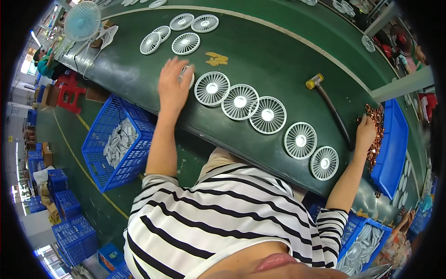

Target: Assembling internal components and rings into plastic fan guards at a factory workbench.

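At the left, my left hand point(172, 88) is over a white spoked wheel-shaped grille point(188, 80). Its fingers are apart and partly cover the disc. Running rightward from there is a line of similar grilles point(212, 88) on the green table, some with touching rims. My right hand point(365, 132) reaches into a heap of small copper-coloured parts point(375, 139), fingertips closed together among them. Exactly what those fingers pinch is mostly hidden. A mallet point(331, 107) with a yellow head and dark handle lies left of that hand.
More white grilles point(186, 43) lie farther back. A blue tray point(391, 149) sits beyond the copper parts. Blue crates point(100, 160) of white pieces stand below the table edge. A fan point(82, 21) is at the far left, near a red stool point(69, 93).
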